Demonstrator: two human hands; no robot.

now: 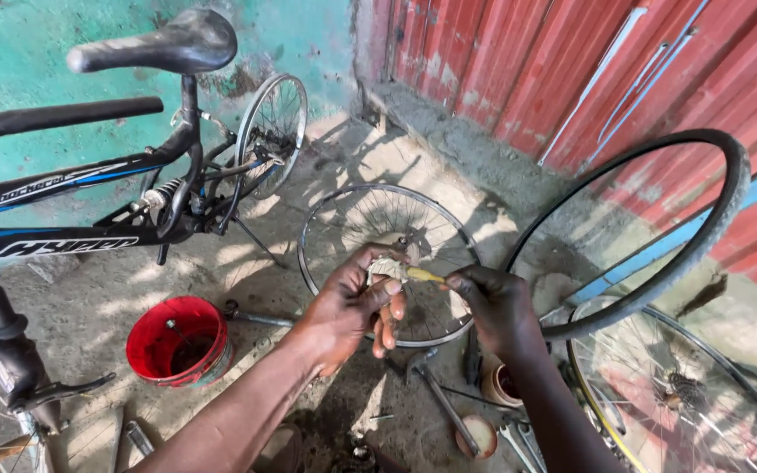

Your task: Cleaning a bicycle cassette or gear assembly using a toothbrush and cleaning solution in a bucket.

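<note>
Here a small greasy part (387, 267) is pinched in the left hand (348, 311), above the wheel (387, 263); a yellow tool (425, 275) is clamped by the right hand (497, 307). Probably light, stiff, slippery; best gripped around its body.

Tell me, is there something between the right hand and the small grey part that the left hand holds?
Only a thin yellowish tool. The right hand holds it, and its tip reaches the small grey part in the left hand. Nothing else visible lies between them.
</note>
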